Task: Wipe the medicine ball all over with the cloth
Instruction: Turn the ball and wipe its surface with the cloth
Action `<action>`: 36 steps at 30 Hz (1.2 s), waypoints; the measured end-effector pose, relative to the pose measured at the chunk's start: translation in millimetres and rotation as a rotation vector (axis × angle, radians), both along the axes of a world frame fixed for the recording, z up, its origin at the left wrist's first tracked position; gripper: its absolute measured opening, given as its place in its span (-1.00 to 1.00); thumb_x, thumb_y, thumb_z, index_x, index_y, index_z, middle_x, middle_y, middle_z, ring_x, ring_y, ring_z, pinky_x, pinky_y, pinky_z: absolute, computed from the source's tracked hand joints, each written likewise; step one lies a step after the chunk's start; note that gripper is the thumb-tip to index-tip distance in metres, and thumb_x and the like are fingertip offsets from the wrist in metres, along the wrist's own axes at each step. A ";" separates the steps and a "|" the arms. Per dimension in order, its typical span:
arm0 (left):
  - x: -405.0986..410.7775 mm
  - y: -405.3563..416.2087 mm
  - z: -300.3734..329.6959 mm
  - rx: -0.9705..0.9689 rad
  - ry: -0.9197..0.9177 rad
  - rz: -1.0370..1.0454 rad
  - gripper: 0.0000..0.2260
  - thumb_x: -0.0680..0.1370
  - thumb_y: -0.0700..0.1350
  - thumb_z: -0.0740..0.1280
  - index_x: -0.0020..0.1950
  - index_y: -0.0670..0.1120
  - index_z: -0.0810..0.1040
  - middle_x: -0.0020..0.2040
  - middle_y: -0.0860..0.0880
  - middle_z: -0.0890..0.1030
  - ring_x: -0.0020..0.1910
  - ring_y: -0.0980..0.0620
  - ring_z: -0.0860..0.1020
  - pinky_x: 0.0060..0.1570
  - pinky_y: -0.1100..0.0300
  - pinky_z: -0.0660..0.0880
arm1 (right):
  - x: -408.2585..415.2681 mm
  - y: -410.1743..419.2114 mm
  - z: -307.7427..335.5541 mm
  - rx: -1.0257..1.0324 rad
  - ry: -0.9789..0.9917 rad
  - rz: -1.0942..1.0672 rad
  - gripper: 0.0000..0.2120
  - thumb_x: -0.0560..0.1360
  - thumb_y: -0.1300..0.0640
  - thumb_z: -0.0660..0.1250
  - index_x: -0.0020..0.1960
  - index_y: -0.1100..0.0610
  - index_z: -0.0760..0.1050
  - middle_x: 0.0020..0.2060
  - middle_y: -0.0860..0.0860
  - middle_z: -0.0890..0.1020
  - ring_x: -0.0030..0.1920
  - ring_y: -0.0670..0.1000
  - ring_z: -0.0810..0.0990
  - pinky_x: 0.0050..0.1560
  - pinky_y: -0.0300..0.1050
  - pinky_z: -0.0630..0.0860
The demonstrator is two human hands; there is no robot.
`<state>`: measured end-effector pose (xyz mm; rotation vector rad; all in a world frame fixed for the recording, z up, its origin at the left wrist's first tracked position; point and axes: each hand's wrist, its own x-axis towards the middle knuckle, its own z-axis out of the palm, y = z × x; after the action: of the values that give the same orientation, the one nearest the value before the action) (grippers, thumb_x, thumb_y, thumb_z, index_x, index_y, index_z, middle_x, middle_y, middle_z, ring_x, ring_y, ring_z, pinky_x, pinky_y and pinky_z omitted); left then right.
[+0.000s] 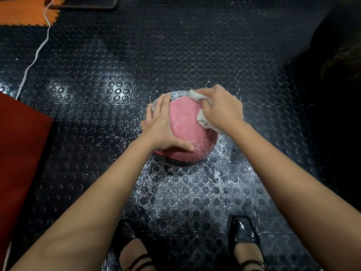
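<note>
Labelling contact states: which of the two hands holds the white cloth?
The right hand: it grips the crumpled white cloth against the pink textured medicine ball. The left hand lies bare on the ball, steadying it.

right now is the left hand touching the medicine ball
Touching: the head view shows the left hand laid flat on the medicine ball, thumb across its pink top.

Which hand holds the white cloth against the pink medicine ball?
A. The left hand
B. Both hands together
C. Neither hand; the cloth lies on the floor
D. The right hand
D. The right hand grips the white cloth against the far right side of the medicine ball, while the left hand only rests flat on the ball's left side.
</note>
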<state>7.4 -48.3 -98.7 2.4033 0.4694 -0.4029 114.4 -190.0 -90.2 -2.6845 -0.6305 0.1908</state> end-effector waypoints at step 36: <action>10.1 2.6 -2.8 0.027 0.038 0.065 0.39 0.00 0.19 0.66 0.56 0.22 -0.24 0.56 0.10 -0.31 0.53 -0.29 -0.22 0.38 -0.45 0.05 | -19.5 0.8 -4.1 0.011 -0.065 -0.043 -0.65 0.59 0.07 0.14 0.34 -0.16 0.42 0.15 0.07 0.46 -0.01 0.12 0.54 -0.18 -0.12 0.30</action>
<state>17.5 -45.7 -101.6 2.4036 0.5714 -0.4166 94.9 -189.3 -94.3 -2.7004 -0.5909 0.0886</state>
